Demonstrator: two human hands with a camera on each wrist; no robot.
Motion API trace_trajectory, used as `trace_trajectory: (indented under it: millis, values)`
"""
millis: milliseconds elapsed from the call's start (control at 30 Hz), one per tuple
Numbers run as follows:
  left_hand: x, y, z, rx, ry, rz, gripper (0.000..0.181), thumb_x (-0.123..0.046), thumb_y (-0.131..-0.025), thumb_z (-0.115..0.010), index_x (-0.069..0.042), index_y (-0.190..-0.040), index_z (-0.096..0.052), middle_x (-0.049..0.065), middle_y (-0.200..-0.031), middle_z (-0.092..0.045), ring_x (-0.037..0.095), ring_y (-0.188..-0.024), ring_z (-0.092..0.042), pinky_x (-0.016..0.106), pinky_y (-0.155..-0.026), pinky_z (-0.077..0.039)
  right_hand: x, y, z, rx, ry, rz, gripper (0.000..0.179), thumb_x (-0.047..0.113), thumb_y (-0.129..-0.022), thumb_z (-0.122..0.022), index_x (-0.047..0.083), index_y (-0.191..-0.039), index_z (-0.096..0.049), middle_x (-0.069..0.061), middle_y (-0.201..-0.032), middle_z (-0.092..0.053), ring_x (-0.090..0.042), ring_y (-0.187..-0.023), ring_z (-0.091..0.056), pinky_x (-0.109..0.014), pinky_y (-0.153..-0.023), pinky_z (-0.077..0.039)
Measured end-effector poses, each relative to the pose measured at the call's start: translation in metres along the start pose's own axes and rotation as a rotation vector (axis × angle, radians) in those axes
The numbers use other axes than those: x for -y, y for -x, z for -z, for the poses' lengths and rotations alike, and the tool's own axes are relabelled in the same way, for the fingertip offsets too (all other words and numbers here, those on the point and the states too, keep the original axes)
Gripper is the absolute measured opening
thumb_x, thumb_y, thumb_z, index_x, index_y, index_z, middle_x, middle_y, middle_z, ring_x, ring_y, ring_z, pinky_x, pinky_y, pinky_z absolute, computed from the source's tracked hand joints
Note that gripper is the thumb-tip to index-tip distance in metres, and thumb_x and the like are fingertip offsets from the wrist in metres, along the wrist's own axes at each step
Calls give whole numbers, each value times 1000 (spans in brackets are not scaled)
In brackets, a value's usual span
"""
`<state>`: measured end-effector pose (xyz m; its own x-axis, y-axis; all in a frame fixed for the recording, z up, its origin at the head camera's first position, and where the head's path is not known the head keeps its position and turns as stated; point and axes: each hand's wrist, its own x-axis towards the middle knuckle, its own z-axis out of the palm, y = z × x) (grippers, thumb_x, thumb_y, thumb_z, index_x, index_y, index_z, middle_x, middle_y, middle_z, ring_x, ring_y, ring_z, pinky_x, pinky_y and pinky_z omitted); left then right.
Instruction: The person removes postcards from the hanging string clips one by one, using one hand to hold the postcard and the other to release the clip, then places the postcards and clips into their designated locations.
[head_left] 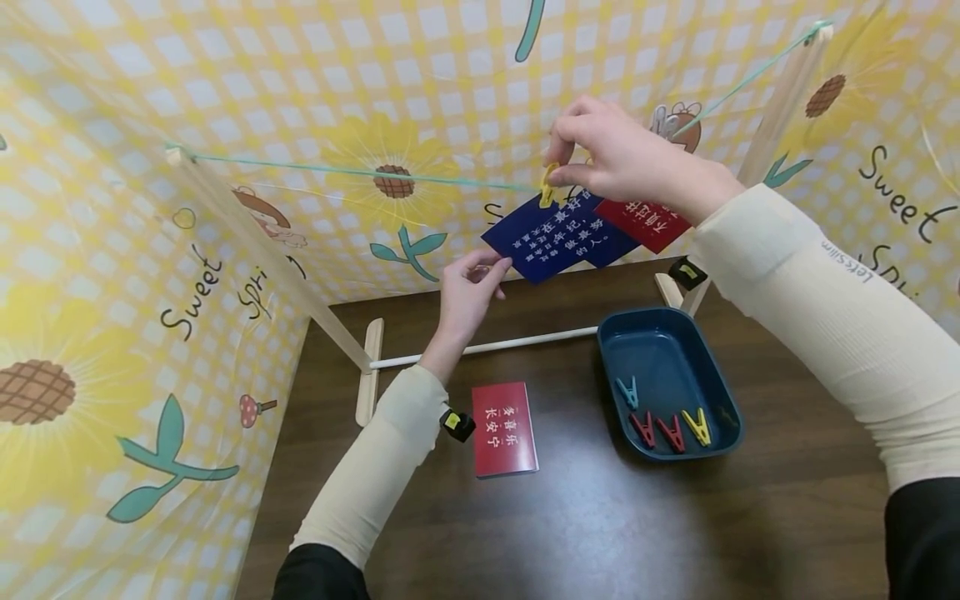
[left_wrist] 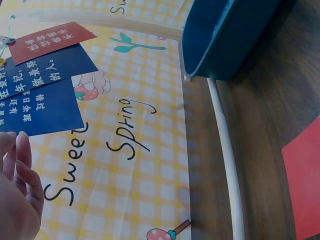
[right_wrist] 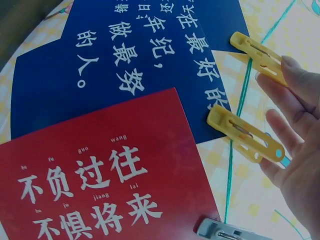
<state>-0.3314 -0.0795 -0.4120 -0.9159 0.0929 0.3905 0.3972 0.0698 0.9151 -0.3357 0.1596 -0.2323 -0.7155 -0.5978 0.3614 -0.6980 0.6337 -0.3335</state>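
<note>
My right hand [head_left: 611,150] pinches a yellow clothespin [head_left: 548,185] at the green string, over the top edge of a dark blue card [head_left: 528,242] with white writing. With thumb and fingertips, my left hand [head_left: 471,287] holds that card by its lower left corner. In the right wrist view, a second yellow clothespin [right_wrist: 245,134] grips another blue card [right_wrist: 100,85], which overlaps the first. A red card [right_wrist: 115,170] hangs beside it under a grey clothespin [right_wrist: 227,230]. The left wrist view shows my left fingertips [left_wrist: 22,150] at the blue card's edge.
The green string [head_left: 315,168] spans two wooden posts, joined low by a white rod [head_left: 525,342]. A dark teal tray [head_left: 652,333] holds several clothespins. A stack of red cards [head_left: 505,429] lies on the brown table. Yellow checked cloth hangs behind.
</note>
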Motion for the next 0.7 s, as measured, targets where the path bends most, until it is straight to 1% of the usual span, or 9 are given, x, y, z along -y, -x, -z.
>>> trace_trajectory:
  millis: [67, 133, 267, 333, 367, 467, 567, 633, 700]
  values:
    - [0, 0, 1, -1, -12, -6, 15, -7, -96, -75, 8, -100, -75, 19, -89, -73, 8, -49, -59, 21, -50, -45, -1, 0, -2, -35, 0, 26, 12, 8, -98, -72, -2, -97, -65, -19, -110, -62, -37, -122, -49, -53, -106, -35]
    - [0, 0, 1, -3, -25, -11, 15, -8, -95, -76, 7, -99, -75, 17, -87, -73, 11, -49, -60, 21, -49, -44, -3, 1, -4, -70, -2, 57, 12, 6, -97, -73, -1, -92, -65, -19, -107, -63, -36, -120, -49, -52, -105, -34]
    - [-1, 1, 2, -6, -38, -14, 15, -9, -95, -77, 5, -98, -76, 8, -83, -73, 34, -53, -62, 21, -49, -45, -7, 2, -8, -144, -4, 119, 13, 3, -94, -76, -1, -86, -66, -19, -104, -64, -37, -116, -50, -49, -105, -32]
    - [-2, 1, 3, -6, -37, -16, 15, -10, -95, -77, 5, -98, -76, 5, -81, -72, 42, -56, -61, 22, -49, -45, -8, 2, -8, -182, 1, 148, 14, 1, -92, -77, -1, -84, -67, -20, -103, -65, -38, -115, -51, -49, -106, -32]
    - [-2, 2, 3, -5, -36, -18, 15, -10, -95, -77, 5, -97, -76, 4, -80, -71, 44, -57, -61, 22, -49, -46, -8, 2, -9, -200, 1, 157, 14, 1, -91, -78, -1, -83, -67, -20, -103, -65, -38, -115, -51, -50, -106, -32]
    - [-2, 1, 4, -6, -33, -23, 16, -10, -95, -77, 5, -97, -76, 6, -79, -70, 33, -53, -61, 21, -50, -47, -7, 3, -8, -247, 9, 167, 15, 2, -91, -79, -1, -82, -67, -21, -104, -65, -39, -115, -52, -50, -107, -33]
    - [0, 2, 5, -7, -35, -28, 16, -10, -95, -77, 6, -96, -75, 14, -82, -71, 18, -50, -60, 20, -51, -47, -5, 3, -7, -277, 16, 166, 15, 3, -91, -79, -1, -82, -68, -21, -106, -65, -39, -117, -53, -51, -107, -34]
    - [1, 2, 6, -5, -39, -30, 15, -9, -95, -77, 6, -96, -75, 21, -85, -71, 13, -50, -59, 20, -51, -48, -3, 3, -6, -285, 18, 157, 15, 5, -92, -79, 0, -82, -68, -21, -109, -65, -38, -120, -52, -51, -107, -34]
    - [2, 2, 7, -3, -47, -28, 15, -8, -95, -76, 7, -97, -75, 24, -88, -71, 11, -50, -59, 21, -51, -48, -2, 3, -5, -287, 21, 150, 15, 6, -92, -79, 0, -82, -69, -22, -111, -65, -38, -122, -51, -51, -109, -33]
